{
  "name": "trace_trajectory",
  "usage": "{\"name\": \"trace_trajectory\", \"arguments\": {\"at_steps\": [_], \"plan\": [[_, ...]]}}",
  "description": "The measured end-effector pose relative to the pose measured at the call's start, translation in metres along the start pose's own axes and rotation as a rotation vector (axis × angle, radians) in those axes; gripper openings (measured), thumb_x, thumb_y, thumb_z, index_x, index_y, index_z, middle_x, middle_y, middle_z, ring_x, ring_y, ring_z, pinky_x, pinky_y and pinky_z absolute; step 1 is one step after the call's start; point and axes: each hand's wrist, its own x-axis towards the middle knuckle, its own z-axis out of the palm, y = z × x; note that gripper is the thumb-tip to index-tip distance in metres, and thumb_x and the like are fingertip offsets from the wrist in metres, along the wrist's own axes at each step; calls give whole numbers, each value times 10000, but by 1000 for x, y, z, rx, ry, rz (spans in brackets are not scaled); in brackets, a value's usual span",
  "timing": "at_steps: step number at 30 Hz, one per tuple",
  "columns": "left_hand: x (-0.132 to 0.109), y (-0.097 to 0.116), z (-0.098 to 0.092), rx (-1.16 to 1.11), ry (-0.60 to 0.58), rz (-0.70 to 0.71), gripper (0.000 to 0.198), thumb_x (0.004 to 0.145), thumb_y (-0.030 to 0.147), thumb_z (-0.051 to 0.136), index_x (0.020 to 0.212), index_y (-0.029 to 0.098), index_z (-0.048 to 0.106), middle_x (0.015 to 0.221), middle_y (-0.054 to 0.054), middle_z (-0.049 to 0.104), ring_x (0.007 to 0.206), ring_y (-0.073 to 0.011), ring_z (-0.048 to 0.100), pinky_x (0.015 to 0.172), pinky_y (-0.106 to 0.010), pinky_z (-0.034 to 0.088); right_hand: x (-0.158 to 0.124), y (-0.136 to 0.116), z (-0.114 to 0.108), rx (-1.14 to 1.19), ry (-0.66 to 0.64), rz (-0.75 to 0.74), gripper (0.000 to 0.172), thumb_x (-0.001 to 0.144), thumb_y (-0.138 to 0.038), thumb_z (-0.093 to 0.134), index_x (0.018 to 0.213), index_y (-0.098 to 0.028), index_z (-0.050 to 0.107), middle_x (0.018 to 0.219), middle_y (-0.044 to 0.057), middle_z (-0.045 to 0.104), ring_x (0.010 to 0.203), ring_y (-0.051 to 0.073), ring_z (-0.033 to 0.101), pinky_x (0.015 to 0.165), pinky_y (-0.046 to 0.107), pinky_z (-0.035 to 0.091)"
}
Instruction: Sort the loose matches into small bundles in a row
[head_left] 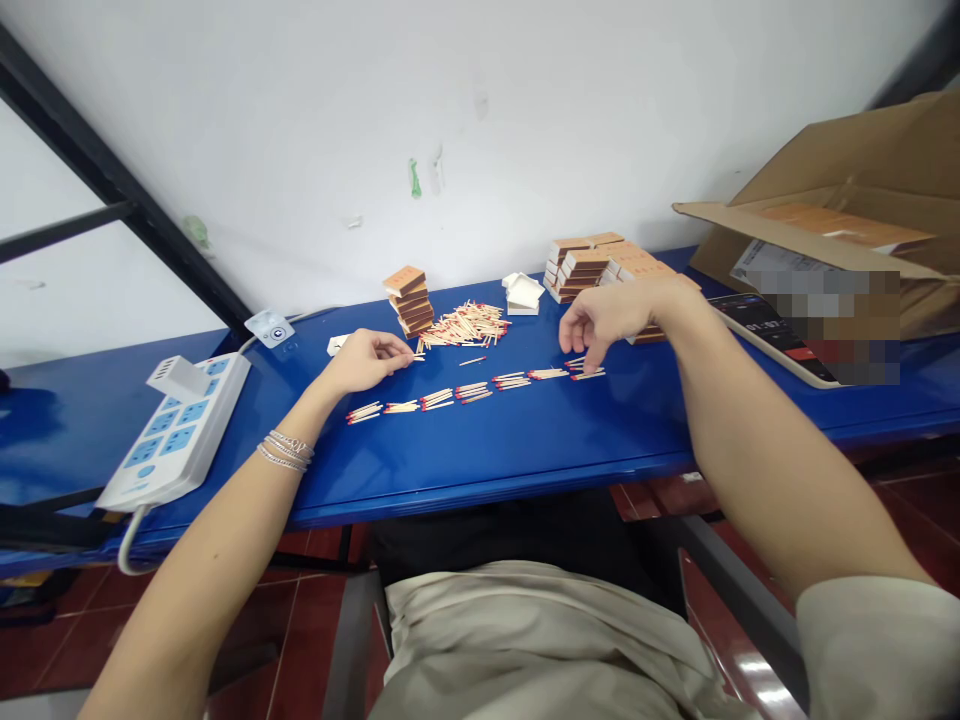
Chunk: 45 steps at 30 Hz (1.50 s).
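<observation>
My left hand is closed in a pinch on some matches, just left of a loose heap of red-tipped matches. My right hand hangs low over the rightmost small group of matches, thumb and fingers apart, a fingertip at or close to the sticks. Leftward from there, several more small match groups run in a row across the blue table. A single match lies between heap and row. Behind the heap's left side stands a stack of matchboxes.
White open matchbox trays sit behind the heap. More stacked matchboxes stand beyond my right hand. At right are a phone and an open cardboard box. A white power strip with a plugged-in adapter lies at left.
</observation>
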Motion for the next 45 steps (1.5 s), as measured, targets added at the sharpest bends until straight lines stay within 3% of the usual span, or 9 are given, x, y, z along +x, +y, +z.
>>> {"name": "trace_trajectory", "arguments": {"at_steps": [8, 14, 18, 23, 28, 34, 35, 41, 45], "plan": [[0, 1, 0, 19, 1, 2, 260, 706, 370, 697, 812, 136, 734, 751, -81, 735, 561, -130, 593, 559, -265, 479, 5, -9, 7, -71, -8, 34, 417, 442, -426, 874, 766, -201, 738, 760, 30, 728, 771, 248, 662, 653, 328, 440], [0, -3, -1, 29, -6, 35, 269, 709, 385, 695, 825, 145, 733, 762, -80, 737, 577, -141, 602, 568, -272, 483, 3, 3, 3, 2, 23, -45, 348, 541, -451, 821, 785, -214, 749, 781, 40, 739, 760, 247, 664, 656, 346, 469], [0, -3, -2, 60, -3, 69, 272, 719, 395, 692, 840, 156, 737, 773, -66, 738, 629, -151, 622, 611, -272, 492, 16, -16, 13, 96, 279, -172, 384, 654, -427, 751, 929, -161, 735, 859, 83, 737, 774, 207, 653, 714, 326, 472], [1, -5, -2, 118, 48, 99, 265, 727, 405, 686, 827, 167, 745, 787, -55, 741, 649, -153, 617, 621, -269, 486, 49, -65, 45, 82, 562, -346, 236, 763, -312, 653, 929, -165, 734, 878, 76, 719, 776, 182, 618, 725, 304, 454], [1, -5, -1, 101, 62, 93, 268, 746, 402, 672, 849, 165, 746, 810, -63, 743, 685, -165, 639, 664, -284, 501, 68, -86, 62, -95, 651, -436, 165, 772, -120, 546, 794, -145, 707, 864, 95, 708, 809, 200, 604, 796, 326, 428], [-4, 0, -11, 236, 169, 111, 270, 740, 406, 677, 840, 173, 770, 842, -76, 726, 657, -159, 595, 637, -288, 467, 67, -84, 66, -159, 716, -416, 169, 807, -116, 485, 834, -132, 651, 906, 127, 680, 886, 235, 576, 837, 352, 399], [-7, 1, -16, 253, 139, 103, 276, 736, 414, 678, 842, 178, 773, 797, -69, 720, 630, -155, 579, 616, -284, 457, 67, -84, 66, -143, 715, -412, 164, 807, -118, 486, 836, -134, 646, 913, 126, 677, 885, 234, 572, 834, 351, 399], [-22, -1, -49, 202, -330, -29, 240, 662, 437, 713, 760, 226, 774, 637, -15, 698, 587, -151, 591, 578, -238, 454, 66, -82, 68, -6, 669, -433, 218, 807, -99, 499, 927, -127, 679, 958, 123, 687, 882, 221, 586, 838, 353, 421], [-29, -12, -56, 198, -331, -70, 223, 633, 459, 699, 673, 246, 753, 606, -5, 685, 571, -148, 596, 577, -225, 462, 69, -79, 68, -54, 659, -443, 285, 859, -130, 470, 1008, -117, 712, 1029, 150, 685, 978, 248, 581, 896, 388, 418]]}}
